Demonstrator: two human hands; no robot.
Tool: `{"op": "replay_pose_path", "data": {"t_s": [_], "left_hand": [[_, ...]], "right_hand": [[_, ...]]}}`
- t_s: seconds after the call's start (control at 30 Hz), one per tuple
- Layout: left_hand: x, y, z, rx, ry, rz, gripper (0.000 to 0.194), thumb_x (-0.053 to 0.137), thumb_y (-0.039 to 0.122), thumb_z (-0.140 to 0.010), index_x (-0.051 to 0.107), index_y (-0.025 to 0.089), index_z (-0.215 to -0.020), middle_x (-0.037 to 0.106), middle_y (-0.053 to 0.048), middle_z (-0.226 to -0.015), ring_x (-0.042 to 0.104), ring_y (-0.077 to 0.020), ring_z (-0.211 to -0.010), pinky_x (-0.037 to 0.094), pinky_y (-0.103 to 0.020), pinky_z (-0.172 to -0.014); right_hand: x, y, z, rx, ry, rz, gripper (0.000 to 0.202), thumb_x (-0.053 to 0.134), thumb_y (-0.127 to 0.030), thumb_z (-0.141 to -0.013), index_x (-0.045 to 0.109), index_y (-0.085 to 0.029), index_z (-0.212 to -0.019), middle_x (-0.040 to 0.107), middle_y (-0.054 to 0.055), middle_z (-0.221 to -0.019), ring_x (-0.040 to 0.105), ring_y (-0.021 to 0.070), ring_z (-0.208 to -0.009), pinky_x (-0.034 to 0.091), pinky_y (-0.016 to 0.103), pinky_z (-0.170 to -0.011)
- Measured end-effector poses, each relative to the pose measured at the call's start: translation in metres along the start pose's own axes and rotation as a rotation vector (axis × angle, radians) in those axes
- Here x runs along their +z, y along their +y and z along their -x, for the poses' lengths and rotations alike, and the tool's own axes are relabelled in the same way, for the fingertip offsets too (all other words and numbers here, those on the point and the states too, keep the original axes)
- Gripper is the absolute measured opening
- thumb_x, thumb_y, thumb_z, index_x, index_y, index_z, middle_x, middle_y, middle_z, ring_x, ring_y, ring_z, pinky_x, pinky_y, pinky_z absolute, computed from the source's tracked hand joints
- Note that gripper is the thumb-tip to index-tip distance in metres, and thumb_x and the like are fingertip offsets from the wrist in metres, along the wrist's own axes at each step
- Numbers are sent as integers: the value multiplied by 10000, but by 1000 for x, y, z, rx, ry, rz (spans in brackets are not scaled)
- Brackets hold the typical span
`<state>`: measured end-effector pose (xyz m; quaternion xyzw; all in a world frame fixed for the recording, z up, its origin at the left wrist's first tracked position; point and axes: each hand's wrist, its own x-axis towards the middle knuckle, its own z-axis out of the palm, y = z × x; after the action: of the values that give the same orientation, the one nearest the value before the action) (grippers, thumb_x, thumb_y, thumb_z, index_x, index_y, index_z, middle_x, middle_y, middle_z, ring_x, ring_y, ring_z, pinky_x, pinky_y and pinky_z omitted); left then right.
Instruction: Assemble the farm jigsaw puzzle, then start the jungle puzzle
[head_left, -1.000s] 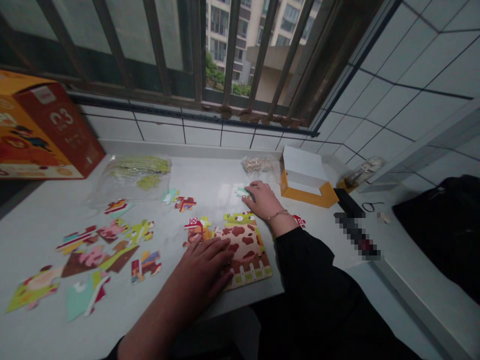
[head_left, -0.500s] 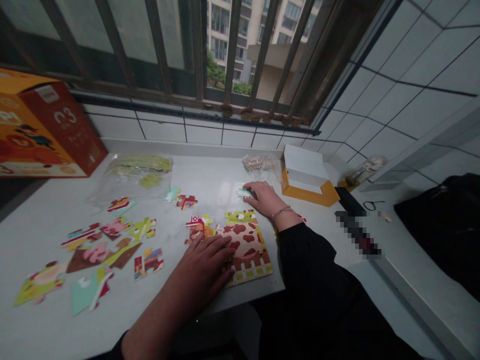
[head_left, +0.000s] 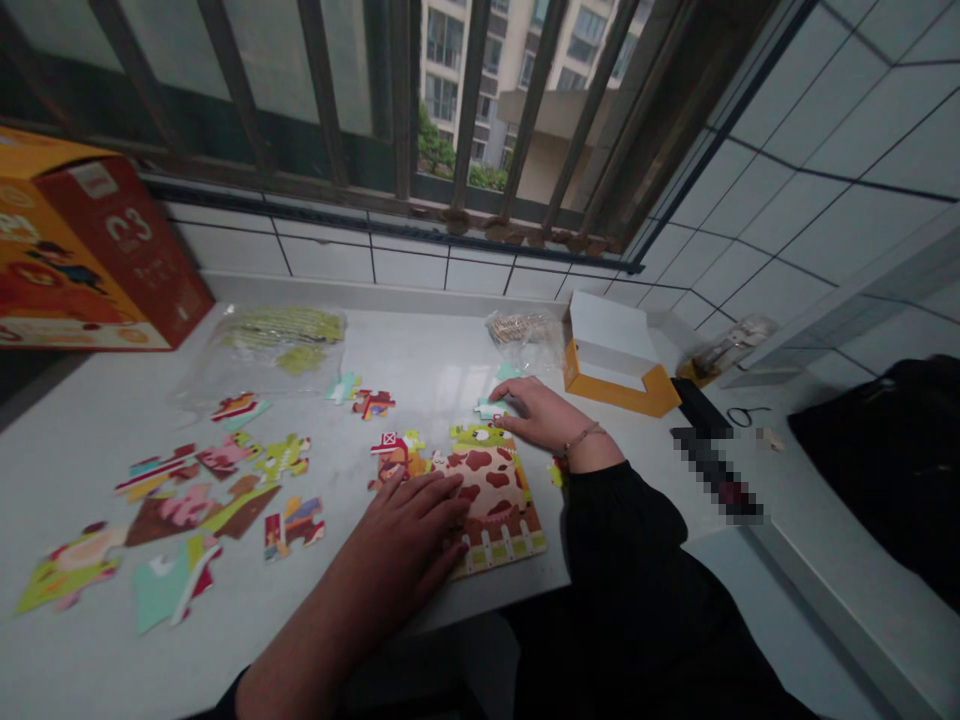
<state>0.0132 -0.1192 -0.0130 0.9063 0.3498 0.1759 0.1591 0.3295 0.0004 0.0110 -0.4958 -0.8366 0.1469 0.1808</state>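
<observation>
The partly joined jigsaw puzzle (head_left: 491,480), with a brown-spotted cow and a white fence, lies near the counter's front edge. Flat over its left side rests my left hand (head_left: 412,525), fingers stretched out. My right hand (head_left: 541,412) grips a small teal puzzle piece (head_left: 489,410) between thumb and fingers, at the top edge of the joined part. A red barn piece (head_left: 390,445) adjoins the puzzle's left side. Just beyond my right hand lies another teal piece (head_left: 511,372). A yellow-green piece (head_left: 556,472) shows partly beside my right sleeve.
Several loose puzzle pieces (head_left: 217,465) spread across the left of the counter. Behind them lies a clear bag (head_left: 285,340) with green pieces. An orange box (head_left: 112,260) stands at far left. A small bag (head_left: 517,328) and an open yellow-white box (head_left: 619,370) sit at the back right.
My right hand has drawn the teal piece toward me, up to the joined puzzle's top edge. Another teal piece now shows behind it. My left hand stays in place.
</observation>
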Motion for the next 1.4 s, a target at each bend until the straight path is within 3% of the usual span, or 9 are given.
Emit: {"op": "replay_pose_path", "data": {"t_s": [0.37, 0.67, 0.9, 1.17, 1.4], "left_hand": [[3, -1, 1, -12, 1, -7, 397, 631, 315, -1066, 691, 309, -1459, 670, -72, -1606, 606, -346, -1467, 420, -672, -1269], [4, -3, 0, -5, -20, -6, 399, 612, 313, -1062, 690, 300, -1453, 663, -80, -1613, 598, -357, -1478, 428, -694, -1251], [5, -2, 1, -10, 0, -5, 394, 607, 326, -1067, 693, 313, -1451, 664, -68, -1614, 604, -352, -1472, 435, -688, -1250], [3, -3, 1, -9, -14, -2, 399, 601, 326, -1076, 680, 314, -1467, 653, -68, -1626, 592, -347, -1489, 441, -682, -1252], [3, -2, 1, -16, -12, -2, 375, 622, 329, -1067, 699, 318, -1434, 665, -62, -1613, 608, -358, -1471, 424, -709, -1262]], "right_hand": [[2, 4, -4, -113, -44, -25, 151, 799, -288, -1009, 801, -264, -1158, 776, 68, -1257, 670, 246, -1268, 457, 457, -1192], [7, 8, -7, -91, 12, -43, 98, 907, -239, -929, 887, -281, -1016, 791, 66, -1219, 707, 237, -1182, 506, 436, -1101], [10, 12, -8, -93, 40, -74, 55, 915, -210, -922, 895, -259, -936, 784, 47, -1021, 706, 203, -1007, 536, 378, -966], [10, 13, -2, -146, 27, -71, 59, 847, -274, -981, 897, -278, -1012, 754, 74, -1217, 701, 224, -1130, 547, 403, -1031], [8, 5, -4, -110, 54, -63, 58, 834, -213, -977, 875, -253, -967, 771, 67, -1172, 712, 214, -1113, 549, 390, -1033]]}}
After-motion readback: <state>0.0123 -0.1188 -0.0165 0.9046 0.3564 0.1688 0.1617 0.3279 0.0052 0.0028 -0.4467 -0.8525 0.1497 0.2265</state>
